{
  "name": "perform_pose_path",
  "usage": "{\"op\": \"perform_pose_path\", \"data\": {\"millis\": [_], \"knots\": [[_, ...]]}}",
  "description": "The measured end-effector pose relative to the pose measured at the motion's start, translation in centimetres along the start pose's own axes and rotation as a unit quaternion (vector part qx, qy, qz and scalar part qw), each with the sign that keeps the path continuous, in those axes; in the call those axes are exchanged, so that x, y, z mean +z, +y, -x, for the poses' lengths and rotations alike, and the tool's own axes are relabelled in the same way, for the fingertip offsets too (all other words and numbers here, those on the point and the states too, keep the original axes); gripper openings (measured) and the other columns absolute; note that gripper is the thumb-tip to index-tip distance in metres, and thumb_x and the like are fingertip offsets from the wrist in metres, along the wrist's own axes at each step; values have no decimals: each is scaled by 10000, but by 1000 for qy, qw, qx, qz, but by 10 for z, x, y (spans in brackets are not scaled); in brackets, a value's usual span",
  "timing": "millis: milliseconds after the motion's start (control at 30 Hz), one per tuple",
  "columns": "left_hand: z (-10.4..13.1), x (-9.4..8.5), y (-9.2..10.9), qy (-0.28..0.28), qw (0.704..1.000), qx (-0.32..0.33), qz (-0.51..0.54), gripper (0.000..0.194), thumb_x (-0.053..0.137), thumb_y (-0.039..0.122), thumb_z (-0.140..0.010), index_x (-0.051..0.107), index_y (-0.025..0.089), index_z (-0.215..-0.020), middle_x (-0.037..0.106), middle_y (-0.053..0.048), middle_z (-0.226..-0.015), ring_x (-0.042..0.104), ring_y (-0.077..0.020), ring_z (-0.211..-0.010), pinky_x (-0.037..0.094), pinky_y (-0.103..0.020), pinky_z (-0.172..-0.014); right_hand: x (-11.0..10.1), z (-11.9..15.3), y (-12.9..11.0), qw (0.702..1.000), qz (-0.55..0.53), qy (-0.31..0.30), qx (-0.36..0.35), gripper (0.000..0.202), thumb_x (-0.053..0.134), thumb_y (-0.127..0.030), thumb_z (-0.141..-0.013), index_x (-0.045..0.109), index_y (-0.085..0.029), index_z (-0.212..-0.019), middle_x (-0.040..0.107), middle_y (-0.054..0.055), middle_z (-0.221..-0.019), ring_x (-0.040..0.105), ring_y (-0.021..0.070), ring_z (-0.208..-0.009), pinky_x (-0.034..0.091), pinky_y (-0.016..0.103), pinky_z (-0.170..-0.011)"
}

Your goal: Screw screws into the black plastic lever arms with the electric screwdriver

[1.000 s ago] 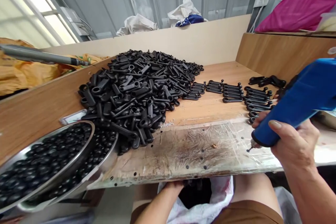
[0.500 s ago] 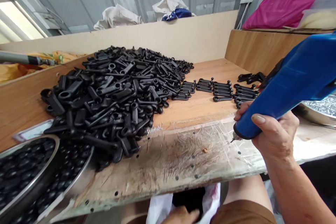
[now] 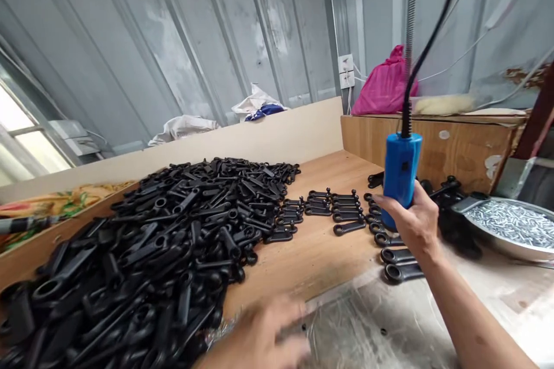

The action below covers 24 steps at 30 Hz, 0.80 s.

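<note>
While the right hand (image 3: 413, 222) wraps its fingers tight around the upright blue electric screwdriver (image 3: 400, 176), its tip sits over the row of black plastic links (image 3: 346, 213) just left of the grip, seemingly mid-fastening. The blurred left hand (image 3: 259, 337), fingers spread, hovers beside the matte, eyeleted pile of black parts (image 3: 173, 242); next it likely must align a piece.

The blue driver (image 3: 400, 176) now stands upright in the right hand (image 3: 414, 223); the left hand (image 3: 259, 337) has come up onto the bench.

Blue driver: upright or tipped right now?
Upright. The blue driver stands nearly vertical in the right hand, cord running straight up from its top, over the row of black parts. Its tip is hidden.
</note>
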<state>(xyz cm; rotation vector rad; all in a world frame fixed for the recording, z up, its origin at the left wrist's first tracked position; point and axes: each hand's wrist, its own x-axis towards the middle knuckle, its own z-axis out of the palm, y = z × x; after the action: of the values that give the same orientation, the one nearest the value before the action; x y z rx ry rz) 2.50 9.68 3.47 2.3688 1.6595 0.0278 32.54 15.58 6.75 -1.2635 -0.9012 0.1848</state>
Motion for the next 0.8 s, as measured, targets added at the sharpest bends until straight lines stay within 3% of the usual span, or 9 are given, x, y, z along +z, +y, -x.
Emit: {"op": "perform_pose_path", "data": {"millis": [33, 100, 233, 367, 467, 533, 600, 700, 800], "knots": [[-26, -14, 0, -37, 997, 6, -61, 615, 435, 625, -845, 464, 265, -1343, 422, -40, -1411, 346, -303, -1309, 311, -447, -1073, -3, 0, 0, 1000, -1, 19, 2, 408, 713, -528, -509, 579, -203, -716, 543, -25, -566, 484, 169, -538, 428, 294, -530], [-77, -35, -3, -39, 986, -8, -159, 857, 463, 639, -786, 293, 105, -1434, 282, -133, -1477, 154, -344, -1381, 141, -496, -1128, -6, 2, 1, 999, -3, 39, 0, 405, 710, -535, -514, 576, -204, -705, 543, -22, -563, 482, 168, -529, 429, 288, -515], [-145, -47, -15, -48, 980, -22, -194, 1176, 524, 753, -645, 176, -65, -1415, 97, -226, -1491, -23, -361, -1386, -29, -507, -1122, -6, 3, 4, 999, 11, 14, -35, 434, 707, -537, -546, 602, -191, -786, 562, -26, -557, 490, 161, -502, 452, 281, -501], [-168, -48, 5, -44, 982, 7, -182, 1198, 507, 750, -647, 93, -64, -1423, -11, -219, -1492, -89, -344, -1379, -66, -509, -1110, -9, 3, 10, 997, 29, 10, -71, 521, 702, -528, -608, 638, -169, -979, 608, -28, -581, 529, 163, -495, 471, 268, -480], [-182, -46, 47, -57, 985, 78, -141, 1100, 416, 733, -732, 2, 7, -1447, -85, -149, -1503, -124, -277, -1377, -37, -448, -1128, -13, 1, 13, 995, 20, 62, -82, 562, 714, -526, -631, 644, -169, -1059, 606, -32, -559, 527, 159, -456, 468, 264, -439], [-197, -38, 74, -99, 981, 122, -109, 979, 339, 703, -794, 26, 60, -1463, -42, -112, -1515, -61, -230, -1389, 42, -389, -1139, -16, 0, 14, 991, 9, 100, -86, 583, 711, -544, -640, 640, -177, -1087, 609, -29, -574, 527, 160, -454, 478, 272, -438], [-216, -26, 94, -137, 975, 146, -96, 1086, 469, 732, -720, 43, 64, -1462, -17, -122, -1514, -29, -241, -1390, 73, -375, -1138, -18, -2, 15, 990, 11, 116, -84, 585, 704, -552, -651, 634, -178, -1096, 586, -36, -564, 513, 155, -451, 485, 275, -440], [-243, -9, 103, -148, 972, 153, -98, 1336, 621, 792, -543, 29, 4, -1444, -55, -186, -1495, -73, -310, -1375, 43, -440, -1132, -18, -2, 17, 990, 32, 92, -104, 542, 712, -517, -661, 632, -175, -1074, 536, -54, -528, 476, 136, -428, 464, 252, -407], [-264, 3, 100, -126, 970, 180, -107, 1404, 615, 844, -487, 59, -28, -1436, -38, -236, -1482, -65, -364, -1366, 58, -495, -1122, -14, 0, 19, 988, 19, 77, -132, 524, 704, -487, -676, 623, -181, -1094, 540, -60, -541, 466, 123, -421, 443, 227, -386]]}}
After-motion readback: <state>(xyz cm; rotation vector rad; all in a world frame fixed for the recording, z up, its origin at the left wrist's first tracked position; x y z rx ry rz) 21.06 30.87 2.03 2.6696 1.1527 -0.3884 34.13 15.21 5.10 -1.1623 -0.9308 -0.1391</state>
